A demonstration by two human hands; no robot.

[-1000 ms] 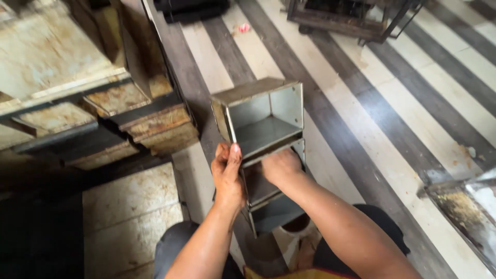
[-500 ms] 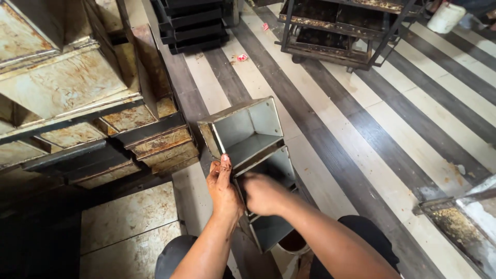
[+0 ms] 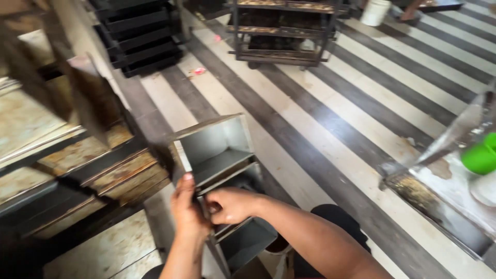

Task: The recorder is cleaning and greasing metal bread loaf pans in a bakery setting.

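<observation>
I hold a strap of grey metal baking tins [image 3: 214,150] on its side in front of me, its open cavities facing up and right. My left hand [image 3: 186,206] grips the left edge of the strap, fingers flat along the rim. Fingers curled, my right hand [image 3: 232,204] reaches into the middle tin and presses inside it; whether it holds something small there is hidden. The lowest tin [image 3: 245,243] pokes out below my right forearm.
Stacks of worn, rust-stained tin straps [image 3: 67,165] fill the left side. A black wheeled rack [image 3: 281,31] and black crates [image 3: 142,36] stand at the back on the striped floor. A metal tray edge [image 3: 439,201], a green object [image 3: 480,155] and a white bucket [image 3: 374,11] are at right.
The view has tilted up and shifted, showing more of the far floor and rack. My right hand has moved left, deeper into the middle tin, closer to my left hand.
</observation>
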